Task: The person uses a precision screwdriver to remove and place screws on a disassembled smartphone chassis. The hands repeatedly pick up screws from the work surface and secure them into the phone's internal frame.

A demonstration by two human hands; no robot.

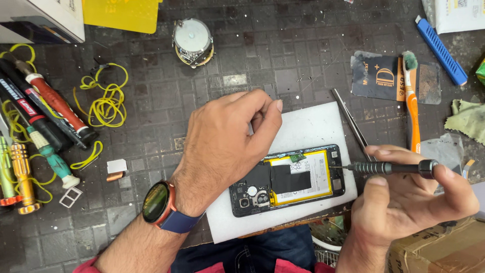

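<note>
the opened phone point(287, 181), back off, yellow-edged battery and black tape showing, lies on a white pad point(308, 129). right hand point(404, 199) pinches a small screwdriver point(389, 168) at its edge; left hand point(227, 146) hovers above, loosely curled.

The opened phone point(288, 181) lies flat, its back cover off, on a white pad point(313, 126) at the near edge of the bench, long side running left to right. Its black frame encloses a yellow-edged battery point(303, 177) with a white label and a black strip of tape across the middle; a dark board section with a round camera lens and a pale round part fills the left end. The precision screwdriver point(389, 168) is slim, with a dark knurled grip and a rounded end cap; it lies nearly level, its thin tip meeting the phone's right end beside the battery, cap pointing right
</note>
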